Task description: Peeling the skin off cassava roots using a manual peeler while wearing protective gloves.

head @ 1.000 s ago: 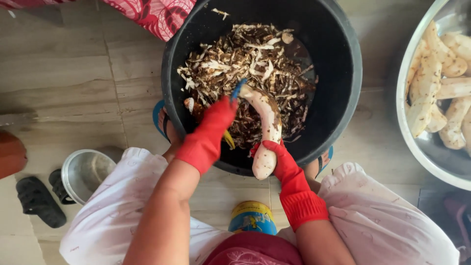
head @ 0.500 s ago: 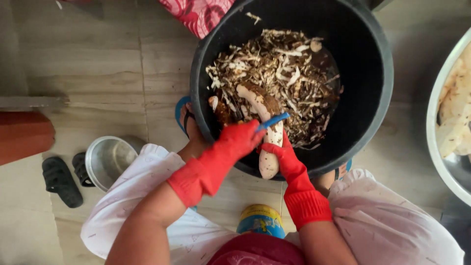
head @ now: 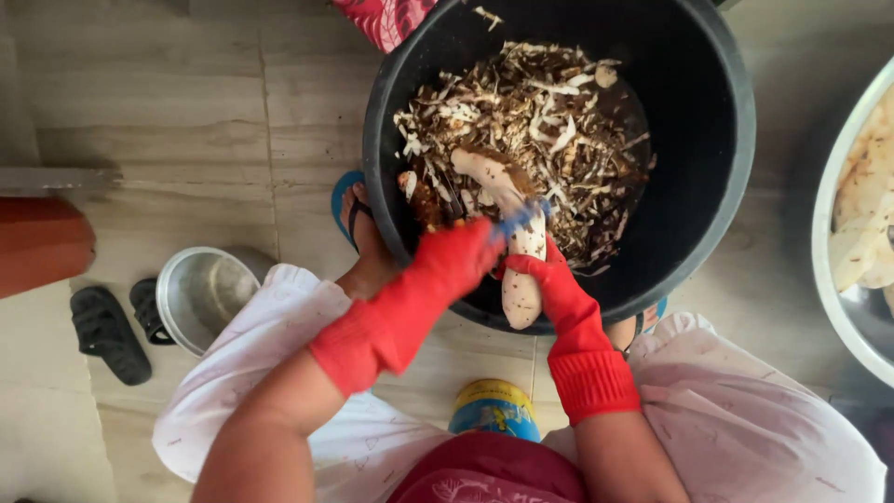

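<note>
Two gloved hands are working over the tub (head: 726, 186). We are gripping the root (head: 517, 251) in the right hand (head: 549, 279), its pale lower end hanging over the near rim, its brown upper end lying over the peelings (head: 540, 121). We are closing the left hand (head: 456, 256) around a blue peeler (head: 519, 220); its blade is probably resting on the root, though blur is hiding the contact. Because the blade is sitting just beside the right fingers (head: 521, 265), a slip on wet skin risks cutting the glove or dropping the root.

One bucket (head: 726, 186); two gloves (head: 456, 261)
</note>
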